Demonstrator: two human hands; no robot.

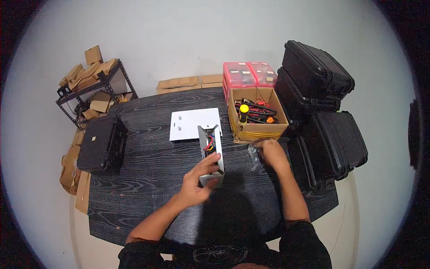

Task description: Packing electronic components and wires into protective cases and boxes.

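A narrow white metal housing (219, 154) with red, yellow and blue wires inside stands on the dark table, its open side up. My left hand (197, 181) holds its near end, with the fingers across the top and the thumb at the end face. Beyond the housing, and touching or overlapping it, lies a flat white panel (192, 121) with a few small cutouts. To the right, my right hand (272, 154) is closed on a small clear plastic bag (254, 154) on the tabletop. What is in the bag is too small to make out, and the fingertips are partly hidden.
A cardboard box (260, 130) of cables and a yellow-handled tool (243, 112) stands just beyond my right hand. Pink-framed drawers (239, 74) are behind it. Black hard cases (336, 143) are stacked at right; another black case (101, 143) stands left, near a shelf (107, 80) of cartons.
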